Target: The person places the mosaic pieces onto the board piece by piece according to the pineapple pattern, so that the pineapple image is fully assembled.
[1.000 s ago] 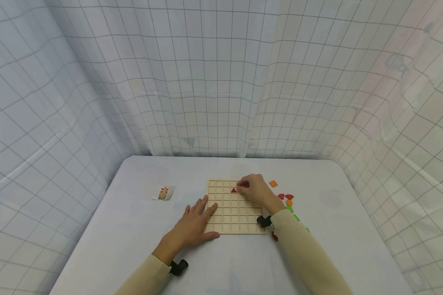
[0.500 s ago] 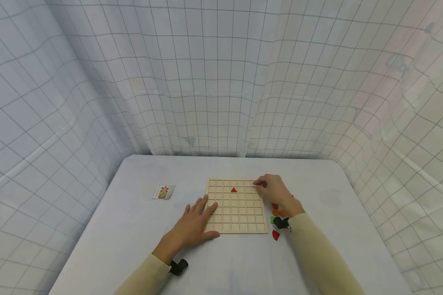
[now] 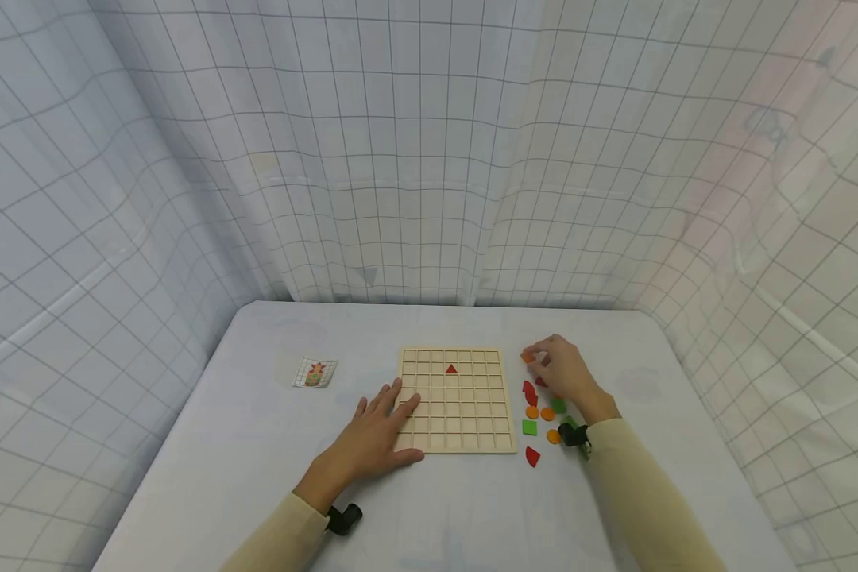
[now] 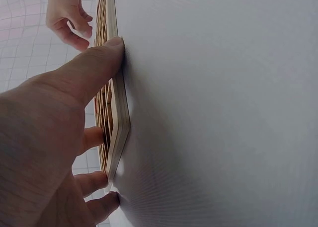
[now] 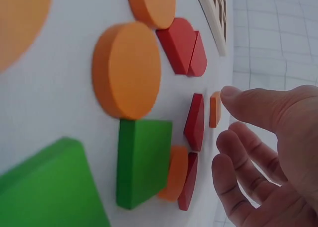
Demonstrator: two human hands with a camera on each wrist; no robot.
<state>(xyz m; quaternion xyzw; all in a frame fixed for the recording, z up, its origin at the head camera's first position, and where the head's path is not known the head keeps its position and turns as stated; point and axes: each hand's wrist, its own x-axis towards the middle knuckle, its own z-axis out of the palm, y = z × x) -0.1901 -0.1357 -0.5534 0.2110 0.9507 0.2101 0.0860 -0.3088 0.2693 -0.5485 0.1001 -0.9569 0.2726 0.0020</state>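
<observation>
A pale wooden grid board [image 3: 465, 425] lies on the white table, with one red triangle [image 3: 451, 369] in an upper cell. My left hand [image 3: 370, 442] rests spread along the board's left side; in the left wrist view its thumb [image 4: 107, 55] lies against the board's edge. Beyond the board's right side, my right hand [image 3: 566, 372] reaches to an orange square piece [image 3: 527, 357]. In the right wrist view that piece lies flat by the thumb tip, and the fingers are loosely bent. No grip on it shows.
Loose pieces lie right of the board: red wedges [image 3: 532, 456], orange discs [image 3: 547, 414] and green squares [image 3: 529, 427], some partly under the right wrist. A small printed picture card [image 3: 315, 372] is at the left. White gridded curtains [image 3: 400, 199] surround the table.
My right hand has moved right from beside the red triangle, off the board, to the orange square piece. The triangle stays in its cell. My left hand has not moved.
</observation>
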